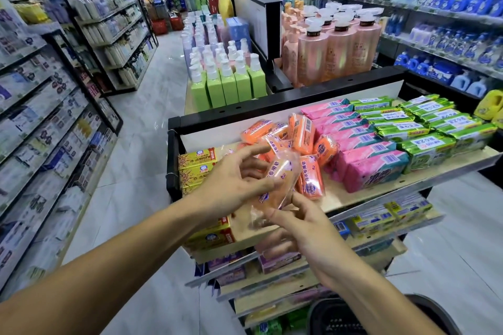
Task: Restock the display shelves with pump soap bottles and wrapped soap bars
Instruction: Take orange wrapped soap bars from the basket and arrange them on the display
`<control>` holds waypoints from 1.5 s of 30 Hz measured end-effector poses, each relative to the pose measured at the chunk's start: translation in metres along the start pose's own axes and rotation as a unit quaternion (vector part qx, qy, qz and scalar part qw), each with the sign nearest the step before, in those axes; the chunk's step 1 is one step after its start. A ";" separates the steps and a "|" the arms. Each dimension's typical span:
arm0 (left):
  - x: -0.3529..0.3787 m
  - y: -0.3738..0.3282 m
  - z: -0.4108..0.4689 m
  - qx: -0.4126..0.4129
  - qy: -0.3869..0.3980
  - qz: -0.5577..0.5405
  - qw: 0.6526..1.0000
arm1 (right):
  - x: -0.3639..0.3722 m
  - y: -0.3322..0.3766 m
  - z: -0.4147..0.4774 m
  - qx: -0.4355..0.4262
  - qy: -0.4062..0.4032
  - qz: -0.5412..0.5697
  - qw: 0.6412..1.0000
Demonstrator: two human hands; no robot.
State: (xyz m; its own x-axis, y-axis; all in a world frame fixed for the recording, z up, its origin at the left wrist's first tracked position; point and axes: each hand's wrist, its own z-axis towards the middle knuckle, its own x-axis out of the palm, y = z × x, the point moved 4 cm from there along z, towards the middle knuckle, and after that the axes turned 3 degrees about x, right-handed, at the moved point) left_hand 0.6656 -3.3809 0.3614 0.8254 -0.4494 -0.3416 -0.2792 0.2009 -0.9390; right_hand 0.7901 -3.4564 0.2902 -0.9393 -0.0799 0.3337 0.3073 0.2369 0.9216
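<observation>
An orange soap bar in clear wrap (275,185) is held over the front edge of the top display shelf (381,193). My left hand (234,182) grips its upper end, and my right hand (296,223) pinches the lower end of the wrapper. Behind it lies a loose pile of orange wrapped bars (296,133). Pink wrapped bars (362,149) and green wrapped bars (424,133) lie in rows to the right. Yellow boxed soaps (197,163) are stacked at the shelf's left end. Green pump bottles (228,84) and pink pump bottles (326,49) stand beyond the shelf.
Lower shelves (299,266) with more packaged soaps jut out below the top one. A dark basket (337,318) sits on the floor at bottom right. Stocked aisle shelving (40,117) runs along the left, more shelving (449,22) at the right, with tiled floor (141,144) between.
</observation>
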 end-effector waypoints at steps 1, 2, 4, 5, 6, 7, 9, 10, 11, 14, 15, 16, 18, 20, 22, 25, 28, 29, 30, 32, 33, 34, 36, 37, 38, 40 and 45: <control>0.000 -0.001 -0.002 0.004 0.021 -0.002 1.000 | 0.001 0.001 -0.001 -0.012 -0.005 0.003 1.000; 0.001 -0.001 -0.004 0.008 0.042 0.000 0.999 | 0.003 0.002 -0.001 -0.021 -0.006 0.002 1.000; 0.001 -0.001 -0.007 0.009 0.076 0.010 0.997 | 0.005 0.005 -0.002 -0.030 -0.008 -0.013 0.999; 0.001 0.000 -0.008 0.010 0.085 0.015 0.996 | 0.005 0.005 -0.003 -0.031 -0.011 -0.021 0.999; 0.001 0.000 -0.009 0.013 0.089 0.023 0.996 | 0.005 0.005 -0.003 -0.029 -0.012 -0.028 0.999; 0.000 0.000 -0.009 0.017 0.088 0.034 0.995 | 0.005 0.005 -0.004 -0.025 -0.007 -0.035 0.999; -0.004 -0.003 -0.008 0.028 0.085 0.060 0.994 | 0.000 0.006 -0.005 -0.017 0.011 -0.071 0.997; -0.007 -0.004 -0.008 0.031 0.086 0.074 0.993 | -0.005 0.008 -0.004 -0.019 0.007 -0.095 0.995; -0.009 -0.005 -0.007 0.033 0.089 0.092 0.991 | -0.013 0.010 -0.003 -0.025 -0.014 -0.118 0.993; -0.014 -0.003 -0.007 0.035 0.089 0.139 0.986 | -0.046 0.023 0.005 -0.107 -0.142 -0.243 0.954; -0.015 -0.002 -0.007 0.035 0.086 0.151 0.984 | -0.053 0.029 0.009 -0.155 -0.175 -0.326 0.916; -0.016 0.000 -0.007 0.035 0.082 0.161 0.983 | -0.055 0.032 0.013 -0.193 -0.186 -0.405 0.874; -0.019 0.002 -0.007 0.031 0.078 0.170 0.982 | -0.054 0.027 0.022 -0.221 -0.172 -0.526 0.803; -0.023 0.004 -0.005 0.025 0.077 0.175 0.981 | -0.050 0.019 0.031 -0.235 -0.167 -0.592 0.752; -0.027 0.005 -0.003 0.009 0.079 0.175 0.981 | -0.050 0.016 0.039 -0.249 -0.168 -0.607 0.735; -0.028 0.008 0.000 -0.020 0.087 0.177 0.980 | -0.054 0.020 0.048 -0.269 -0.169 -0.618 0.719; -0.026 0.010 0.000 -0.039 0.092 0.163 0.982 | -0.055 0.024 0.052 -0.254 -0.159 -0.623 0.723; -0.026 0.010 -0.001 -0.046 0.087 0.150 0.984 | -0.055 0.024 0.052 -0.241 -0.153 -0.623 0.728; -0.025 0.011 -0.001 -0.055 0.079 0.120 0.988 | -0.055 0.025 0.050 -0.226 -0.145 -0.621 0.736; -0.024 0.013 -0.005 -0.087 0.062 0.002 0.994 | -0.058 0.031 0.044 -0.213 -0.148 -0.549 0.794; -0.023 0.014 -0.007 -0.106 0.064 -0.064 0.990 | -0.060 0.034 0.040 -0.209 -0.152 -0.463 0.848; -0.022 0.015 -0.009 -0.122 0.074 -0.122 0.982 | -0.060 0.036 0.035 -0.194 -0.141 -0.336 0.911; -0.017 0.015 -0.013 -0.143 0.103 -0.207 0.962 | -0.052 0.036 0.025 -0.136 -0.075 -0.053 0.986; -0.013 0.016 -0.014 -0.149 0.115 -0.230 0.955 | -0.045 0.036 0.021 -0.108 -0.034 0.017 0.993; -0.009 0.016 -0.015 -0.154 0.127 -0.239 0.950 | -0.040 0.034 0.018 -0.095 -0.012 0.019 0.995; -0.002 0.018 -0.018 -0.162 0.146 -0.211 0.953 | -0.035 0.030 0.014 -0.087 -0.019 -0.037 0.995; 0.003 0.022 -0.012 -0.051 0.129 0.188 0.972 | -0.043 0.011 0.013 -0.052 -0.121 -0.023 0.991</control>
State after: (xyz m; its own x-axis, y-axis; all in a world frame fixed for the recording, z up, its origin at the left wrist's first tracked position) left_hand 0.6560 -3.3885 0.3389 0.5084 -0.5672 -0.6479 -0.5952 0.3123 -0.7404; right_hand 0.8323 -3.4377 0.2837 -0.9579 0.1492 0.2451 0.2654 0.1360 0.9545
